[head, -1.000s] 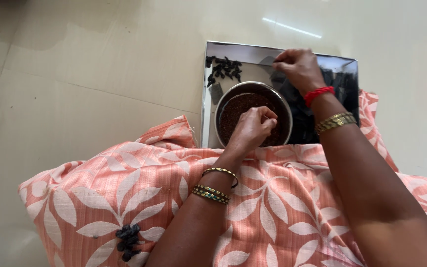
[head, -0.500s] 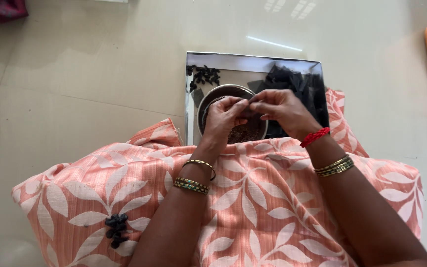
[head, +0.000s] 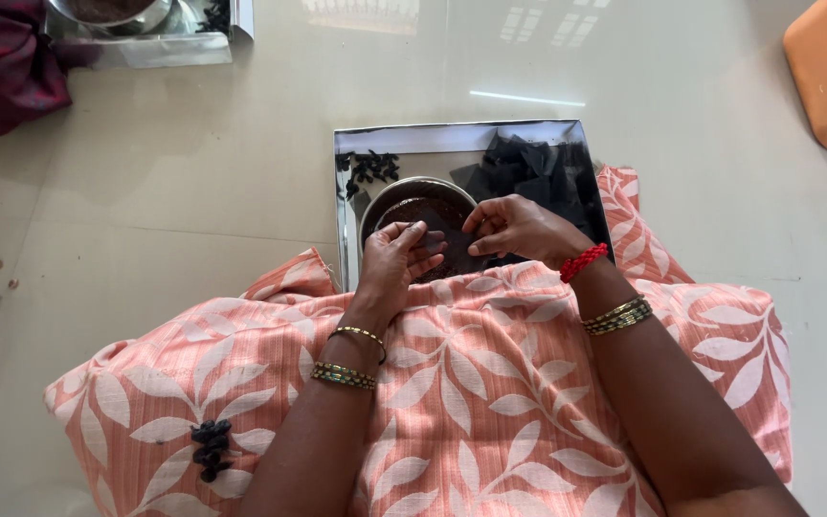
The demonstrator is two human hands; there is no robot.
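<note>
Together, the left hand and right hand pinch 1 small dark square piece between their fingertips, over the steel bowl (brown contents) in the mirrored tray; more dark squares lie at 1 o'clock.

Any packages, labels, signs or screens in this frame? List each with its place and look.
None in view: no package, label, sign or screen.
The hands work over unmarked things: a round steel bowl of dark brown grains in a square mirror-like tray.
</note>
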